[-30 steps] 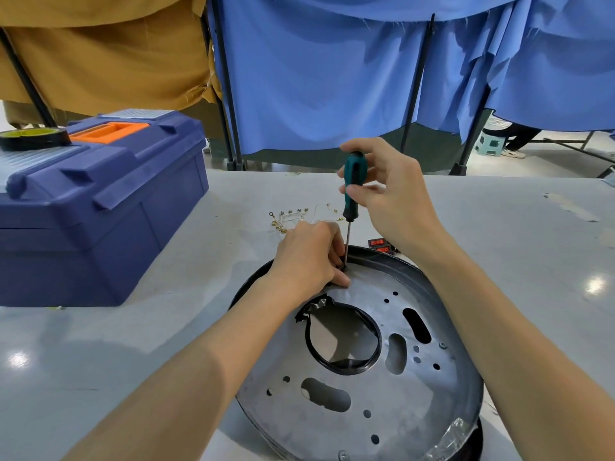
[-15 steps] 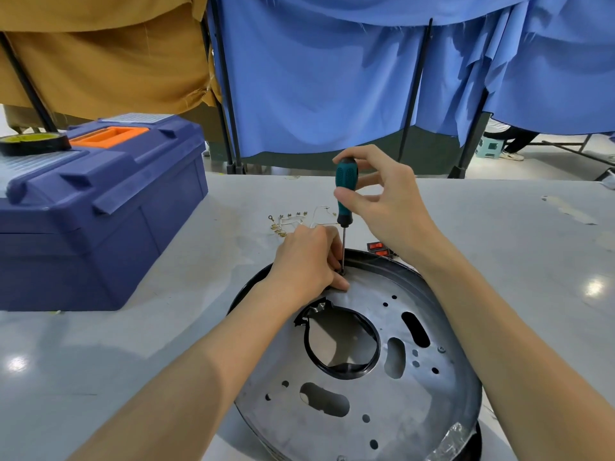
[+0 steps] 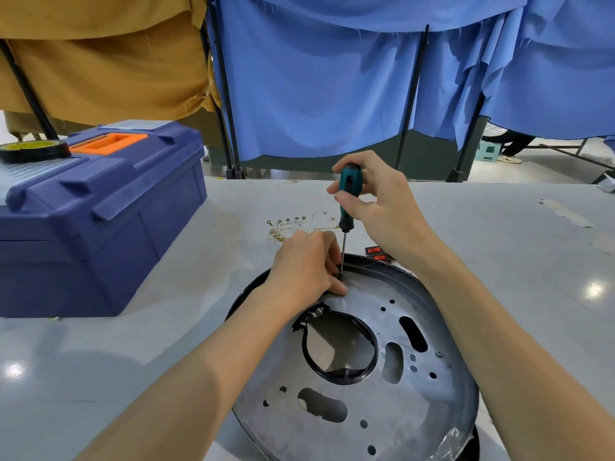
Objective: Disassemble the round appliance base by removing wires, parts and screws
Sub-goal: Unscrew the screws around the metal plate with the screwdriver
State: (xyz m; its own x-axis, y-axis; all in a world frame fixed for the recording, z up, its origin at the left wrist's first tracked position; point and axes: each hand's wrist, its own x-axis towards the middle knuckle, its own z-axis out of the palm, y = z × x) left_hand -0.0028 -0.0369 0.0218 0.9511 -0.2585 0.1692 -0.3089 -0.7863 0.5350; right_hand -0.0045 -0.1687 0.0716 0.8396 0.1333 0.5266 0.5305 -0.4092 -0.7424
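I'd take this stiff, light base (image 3: 416,410) by its rim — right hand (image 3: 382,207) pinches the screwdriver (image 3: 344,217) mid-frame, left hand (image 3: 299,267) curls at its tip, hold unclear.

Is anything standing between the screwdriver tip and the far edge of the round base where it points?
Nothing visible stands between them. The screwdriver, gripped by the right hand, reaches down to the far edge of the round base. The left hand rests beside the shaft; its fingers partly hide the tip from the camera.

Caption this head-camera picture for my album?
Right hand holds a green screwdriver upright on the round base; left hand rests at its tip.
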